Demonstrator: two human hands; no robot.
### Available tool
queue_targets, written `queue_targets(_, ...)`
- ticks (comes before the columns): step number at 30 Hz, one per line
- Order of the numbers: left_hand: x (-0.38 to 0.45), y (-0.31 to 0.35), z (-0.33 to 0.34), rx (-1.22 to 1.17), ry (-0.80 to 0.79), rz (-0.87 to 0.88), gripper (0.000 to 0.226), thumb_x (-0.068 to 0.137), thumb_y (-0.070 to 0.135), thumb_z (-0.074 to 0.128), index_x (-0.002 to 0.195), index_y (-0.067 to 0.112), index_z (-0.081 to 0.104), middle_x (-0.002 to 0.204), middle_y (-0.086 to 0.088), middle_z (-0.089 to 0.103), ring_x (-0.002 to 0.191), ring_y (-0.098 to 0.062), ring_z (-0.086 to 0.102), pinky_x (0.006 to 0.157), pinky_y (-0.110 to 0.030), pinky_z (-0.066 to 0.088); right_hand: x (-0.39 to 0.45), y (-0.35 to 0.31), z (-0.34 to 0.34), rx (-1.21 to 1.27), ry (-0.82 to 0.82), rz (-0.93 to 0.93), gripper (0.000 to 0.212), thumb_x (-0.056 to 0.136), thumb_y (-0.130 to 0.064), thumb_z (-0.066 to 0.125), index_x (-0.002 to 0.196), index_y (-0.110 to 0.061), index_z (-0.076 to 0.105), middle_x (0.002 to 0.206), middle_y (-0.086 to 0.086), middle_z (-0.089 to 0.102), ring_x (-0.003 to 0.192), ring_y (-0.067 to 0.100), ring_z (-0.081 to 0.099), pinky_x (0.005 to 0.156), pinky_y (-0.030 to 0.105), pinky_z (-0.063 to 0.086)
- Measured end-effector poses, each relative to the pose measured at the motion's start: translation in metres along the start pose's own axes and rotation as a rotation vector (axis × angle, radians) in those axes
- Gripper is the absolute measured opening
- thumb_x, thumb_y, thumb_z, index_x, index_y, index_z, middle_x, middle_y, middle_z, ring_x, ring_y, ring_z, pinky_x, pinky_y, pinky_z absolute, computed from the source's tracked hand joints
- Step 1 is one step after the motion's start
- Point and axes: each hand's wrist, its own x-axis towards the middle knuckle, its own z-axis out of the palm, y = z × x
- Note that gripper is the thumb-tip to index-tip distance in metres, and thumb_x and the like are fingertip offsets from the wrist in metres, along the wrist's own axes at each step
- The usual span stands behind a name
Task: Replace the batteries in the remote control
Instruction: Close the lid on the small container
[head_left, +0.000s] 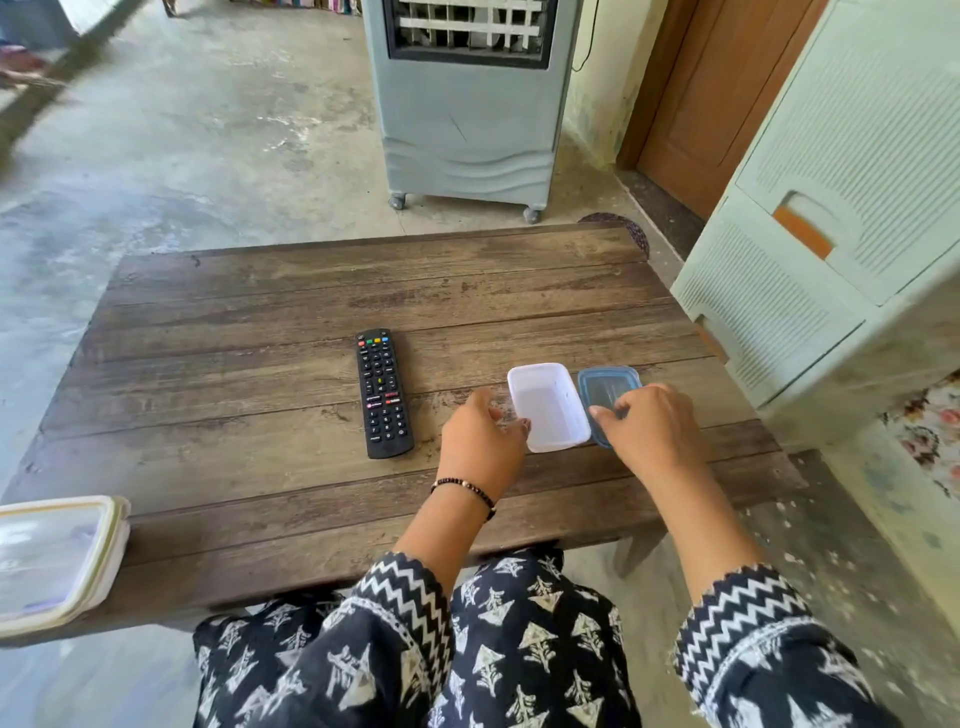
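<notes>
A black remote control (383, 393) lies button side up near the middle of the wooden table (249, 322). To its right stands a small white box (545, 402), open, with nothing visible inside. A blue see-through lid (605, 387) lies flat right beside the box. My left hand (480, 441) rests at the box's near left corner, fingertips touching its rim. My right hand (654, 428) hovers over the near end of the lid, fingers curled and touching it. No batteries are in sight.
A larger lidded clear container (57, 556) sits at the table's near left corner. A grey air cooler (467, 104) stands beyond the table. A pale plastic drawer unit (841, 208) stands close to the table's right edge.
</notes>
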Motion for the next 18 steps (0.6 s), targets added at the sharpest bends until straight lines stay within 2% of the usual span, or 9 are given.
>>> queue_targets(3,0.003,0.002,0.005,-0.003,-0.001,-0.010,0.056,0.086,0.016,0.058,0.137,0.008,0.036,0.121,-0.008,0.059,0.108,-0.022,0.055,0.080,-0.028,0.044,0.003,-0.005,0.002,-0.213,-0.058,-0.002,0.056,0.076,-0.052,0.064,0.107,-0.005,0.058,0.114,0.014,0.053,0.101,0.033,0.050,0.085,0.039,0.043)
queue_targets(4,0.004,0.003,0.007,-0.005,-0.003,-0.013,0.056,0.086,0.012,0.057,0.137,0.007,0.035,0.118,-0.009,0.060,0.101,-0.021,0.056,0.076,-0.028,0.043,0.003,-0.007,0.002,-0.263,-0.095,0.001,0.063,0.075,-0.052,0.064,0.115,-0.006,0.052,0.120,0.015,0.048,0.103,0.034,0.048,0.087,0.039,0.041)
queue_targets(6,0.008,0.005,0.010,-0.005,0.003,-0.016,0.053,0.085,0.007,0.056,0.134,0.007,0.035,0.112,-0.010,0.062,0.088,-0.018,0.052,0.069,-0.029,0.042,0.004,-0.007,0.000,-0.268,-0.134,-0.004,0.063,0.074,-0.050,0.065,0.118,-0.007,0.048,0.123,0.017,0.045,0.103,0.035,0.049,0.086,0.039,0.041)
queue_targets(9,0.011,0.006,0.013,-0.019,0.004,-0.029,0.053,0.083,0.005,0.054,0.133,0.007,0.035,0.109,-0.011,0.064,0.092,-0.022,0.060,0.068,-0.033,0.048,0.004,-0.007,-0.016,-0.049,-0.095,0.018,0.040,0.079,-0.035,0.063,0.106,-0.007,0.054,0.106,0.012,0.055,0.091,0.031,0.054,0.072,0.034,0.043)
queue_targets(11,0.012,0.004,0.015,-0.042,0.002,-0.036,0.052,0.081,0.003,0.052,0.131,0.007,0.037,0.105,-0.010,0.065,0.092,-0.026,0.064,0.070,-0.036,0.054,0.005,-0.004,-0.026,0.158,0.051,0.004,0.017,0.084,-0.020,0.054,0.093,-0.007,0.056,0.087,0.011,0.061,0.077,0.029,0.056,0.061,0.030,0.038)
queue_targets(12,0.011,0.004,0.015,-0.051,-0.001,-0.041,0.051,0.080,0.003,0.052,0.130,0.006,0.039,0.102,-0.010,0.066,0.090,-0.027,0.064,0.071,-0.037,0.055,0.005,-0.002,-0.028,0.267,0.148,-0.009,0.012,0.083,-0.012,0.050,0.092,-0.007,0.057,0.082,0.011,0.064,0.073,0.030,0.059,0.057,0.030,0.039)
queue_targets(14,0.009,0.002,0.017,-0.086,-0.014,-0.053,0.052,0.078,0.003,0.053,0.129,0.006,0.041,0.094,-0.010,0.067,0.087,-0.027,0.066,0.076,-0.041,0.057,0.002,-0.002,-0.029,0.521,0.260,-0.007,0.022,0.079,-0.004,0.049,0.097,-0.011,0.060,0.081,0.009,0.068,0.062,0.026,0.064,0.047,0.034,0.050)
queue_targets(16,0.008,0.000,0.018,-0.148,-0.039,-0.063,0.057,0.078,0.001,0.054,0.133,0.007,0.041,0.078,-0.006,0.066,0.080,-0.025,0.067,0.078,-0.043,0.057,-0.003,-0.004,-0.022,0.777,0.216,0.083,0.027,0.079,-0.002,0.050,0.101,-0.014,0.061,0.081,0.006,0.068,0.049,0.018,0.064,0.038,0.033,0.052)
queue_targets(18,0.008,-0.001,0.019,-0.199,-0.062,-0.078,0.053,0.079,-0.001,0.056,0.131,0.007,0.046,0.057,0.003,0.059,0.065,-0.016,0.064,0.076,-0.041,0.059,-0.008,-0.007,-0.009,0.907,0.104,0.179,0.025,0.083,-0.004,0.051,0.105,-0.014,0.060,0.081,0.005,0.067,0.040,0.016,0.058,0.037,0.027,0.047)
